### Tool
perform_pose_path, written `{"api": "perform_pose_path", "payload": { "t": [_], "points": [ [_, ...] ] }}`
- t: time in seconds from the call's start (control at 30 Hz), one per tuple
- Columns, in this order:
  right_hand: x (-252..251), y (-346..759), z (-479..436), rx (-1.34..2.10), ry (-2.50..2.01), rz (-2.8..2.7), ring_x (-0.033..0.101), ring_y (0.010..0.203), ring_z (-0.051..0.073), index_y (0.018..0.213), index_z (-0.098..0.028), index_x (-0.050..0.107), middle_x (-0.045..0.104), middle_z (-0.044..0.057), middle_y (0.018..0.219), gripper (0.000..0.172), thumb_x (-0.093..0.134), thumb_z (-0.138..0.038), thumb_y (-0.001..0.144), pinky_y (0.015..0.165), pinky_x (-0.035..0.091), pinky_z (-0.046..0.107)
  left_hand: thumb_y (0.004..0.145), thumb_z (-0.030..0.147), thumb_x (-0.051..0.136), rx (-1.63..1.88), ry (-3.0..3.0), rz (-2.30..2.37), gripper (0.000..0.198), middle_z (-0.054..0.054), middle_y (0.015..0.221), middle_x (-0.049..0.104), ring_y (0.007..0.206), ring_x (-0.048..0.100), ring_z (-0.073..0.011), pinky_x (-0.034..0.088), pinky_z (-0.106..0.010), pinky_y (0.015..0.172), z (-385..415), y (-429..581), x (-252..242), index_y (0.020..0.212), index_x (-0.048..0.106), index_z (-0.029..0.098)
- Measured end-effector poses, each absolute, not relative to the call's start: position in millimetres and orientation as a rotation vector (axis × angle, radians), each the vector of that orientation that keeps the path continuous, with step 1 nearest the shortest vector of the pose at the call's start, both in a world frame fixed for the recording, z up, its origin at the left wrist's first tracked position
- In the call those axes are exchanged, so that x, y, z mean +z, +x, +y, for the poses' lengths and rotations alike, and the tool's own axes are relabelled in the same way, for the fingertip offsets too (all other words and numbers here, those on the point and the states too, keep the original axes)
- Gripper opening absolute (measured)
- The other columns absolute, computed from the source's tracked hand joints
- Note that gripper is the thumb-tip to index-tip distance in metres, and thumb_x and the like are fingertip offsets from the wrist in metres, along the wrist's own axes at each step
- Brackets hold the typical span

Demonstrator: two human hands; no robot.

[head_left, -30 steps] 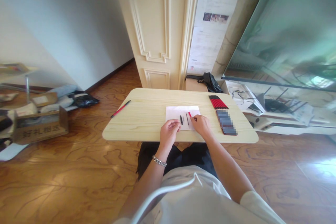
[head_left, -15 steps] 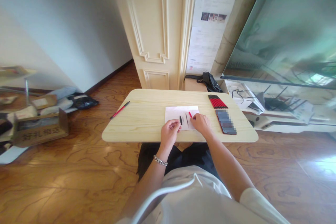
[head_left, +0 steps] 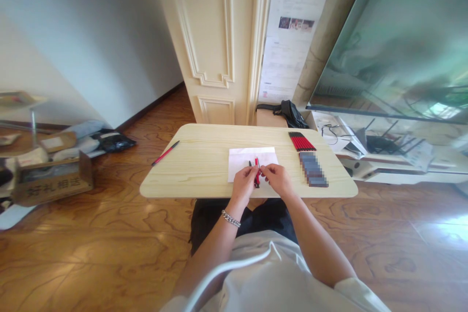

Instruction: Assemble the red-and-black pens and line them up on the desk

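Observation:
Over a white sheet of paper my two hands are close together, fingertips almost meeting. My left hand is closed in a pinch on a red pen barrel with a dark lower end. My right hand pinches a thin dark stick, apparently a pen refill, beside the barrel. A small black pen part shows just beyond the left fingertips. Fingers partly hide the small parts on the paper.
On the pale wooden table, a red and black pen lies at the left. A row of several red and black pens is at the right, above a phone with a blurred screen. A cardboard box stands on the floor.
My right hand has moved left, from the red barrel to the thin refill. The barrel is now upright between both hands, held by my left hand, which has shifted slightly right.

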State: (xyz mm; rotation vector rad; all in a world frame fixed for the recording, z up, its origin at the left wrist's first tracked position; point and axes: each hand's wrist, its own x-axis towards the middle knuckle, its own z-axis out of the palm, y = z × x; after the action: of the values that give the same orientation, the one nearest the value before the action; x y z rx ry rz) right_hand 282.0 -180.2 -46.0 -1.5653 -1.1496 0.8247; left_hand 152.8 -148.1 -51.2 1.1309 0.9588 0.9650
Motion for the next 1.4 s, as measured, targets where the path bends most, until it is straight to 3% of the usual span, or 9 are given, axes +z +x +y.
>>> {"api": "perform_pose_path", "payload": {
  "t": [0.13, 0.3, 0.47, 0.73, 0.93, 1.07, 1.17, 1.27, 1.4],
  "points": [
    [-46, 280, -170, 0.990, -1.347, -0.894, 0.058, 0.058, 0.012, 0.099, -0.017, 0.067, 0.068, 0.004, 0.077, 0.045, 0.064, -0.055, 0.075, 0.050, 0.042, 0.022, 0.073, 0.055, 0.068, 0.885, 1.046, 0.888, 0.040, -0.001, 0.055, 0.058, 0.043, 0.050, -0.0097, 0.029, -0.021, 0.040, -153, 155, -44, 0.068, 0.062, 0.015],
    [-50, 278, -170, 1.164, -1.189, -0.758, 0.057, 0.055, 0.012, 0.087, -0.015, 0.068, 0.067, 0.005, 0.072, 0.038, 0.071, -0.049, 0.071, 0.052, 0.046, 0.024, 0.072, 0.050, 0.070, 0.746, 0.832, 0.807, 0.037, 0.001, 0.048, 0.052, 0.038, 0.049, -0.0093, 0.017, -0.019, 0.037, -160, 159, -35, 0.068, 0.057, 0.015],
    [-52, 282, -175, 1.262, -1.130, -0.704, 0.057, 0.051, 0.015, 0.088, -0.014, 0.068, 0.063, 0.004, 0.062, 0.033, 0.069, -0.044, 0.074, 0.047, 0.047, 0.026, 0.070, 0.047, 0.071, 0.691, 0.698, 0.750, 0.036, 0.002, 0.049, 0.049, 0.041, 0.050, -0.0082, 0.016, -0.017, 0.037, -164, 158, -31, 0.070, 0.056, 0.014],
    [-51, 289, -171, 1.299, -1.132, -0.689, 0.060, 0.058, 0.012, 0.086, -0.013, 0.070, 0.070, 0.008, 0.076, 0.026, 0.074, -0.033, 0.070, 0.054, 0.051, 0.023, 0.071, 0.047, 0.070, 0.686, 0.688, 0.762, 0.037, 0.004, 0.046, 0.044, 0.039, 0.050, -0.0084, 0.015, -0.017, 0.036, -167, 157, -29, 0.065, 0.051, 0.016],
    [-62, 309, -142, 0.998, -1.438, -0.898, 0.058, 0.057, 0.011, 0.089, -0.014, 0.067, 0.071, 0.006, 0.078, 0.020, 0.067, -0.029, 0.076, 0.058, 0.049, 0.024, 0.072, 0.046, 0.067, 0.774, 0.832, 0.808, 0.034, 0.001, 0.047, 0.050, 0.041, 0.052, -0.0107, 0.016, -0.018, 0.037, -166, 151, -36, 0.065, 0.054, 0.016],
    [-65, 310, -131, 0.586, -1.798, -1.280, 0.067, 0.082, 0.018, 0.092, -0.018, 0.071, 0.074, 0.007, 0.092, 0.017, 0.060, -0.024, 0.081, 0.078, 0.050, 0.031, 0.074, 0.050, 0.067, 0.821, 0.885, 0.843, 0.035, 0.001, 0.050, 0.053, 0.041, 0.051, -0.0102, 0.018, -0.018, 0.037, -163, 150, -43, 0.070, 0.056, 0.016],
    [-64, 305, -133, 0.378, -1.863, -1.439, 0.066, 0.097, 0.021, 0.097, -0.022, 0.073, 0.073, 0.006, 0.102, 0.021, 0.056, -0.027, 0.085, 0.089, 0.046, 0.033, 0.074, 0.053, 0.067, 0.839, 0.910, 0.843, 0.038, 0.002, 0.050, 0.053, 0.042, 0.050, -0.0096, 0.019, -0.018, 0.038, -161, 149, -45, 0.070, 0.056, 0.017],
    [-60, 305, -139, 0.376, -1.809, -1.374, 0.066, 0.091, 0.020, 0.103, -0.022, 0.071, 0.073, 0.007, 0.103, 0.026, 0.051, -0.030, 0.089, 0.086, 0.047, 0.032, 0.073, 0.056, 0.068, 0.859, 0.934, 0.852, 0.041, 0.001, 0.054, 0.054, 0.044, 0.049, -0.0086, 0.020, -0.017, 0.038, -159, 149, -46, 0.071, 0.059, 0.016],
    [-49, 304, -157, 0.575, -1.619, -1.231, 0.063, 0.068, 0.016, 0.099, -0.017, 0.068, 0.072, 0.006, 0.088, 0.030, 0.051, -0.039, 0.088, 0.068, 0.050, 0.029, 0.070, 0.060, 0.069, 0.953, 0.965, 0.933, 0.045, -0.001, 0.065, 0.059, 0.051, 0.050, -0.0081, 0.024, -0.016, 0.039, -155, 151, -49, 0.079, 0.066, 0.015]
  ]
}}
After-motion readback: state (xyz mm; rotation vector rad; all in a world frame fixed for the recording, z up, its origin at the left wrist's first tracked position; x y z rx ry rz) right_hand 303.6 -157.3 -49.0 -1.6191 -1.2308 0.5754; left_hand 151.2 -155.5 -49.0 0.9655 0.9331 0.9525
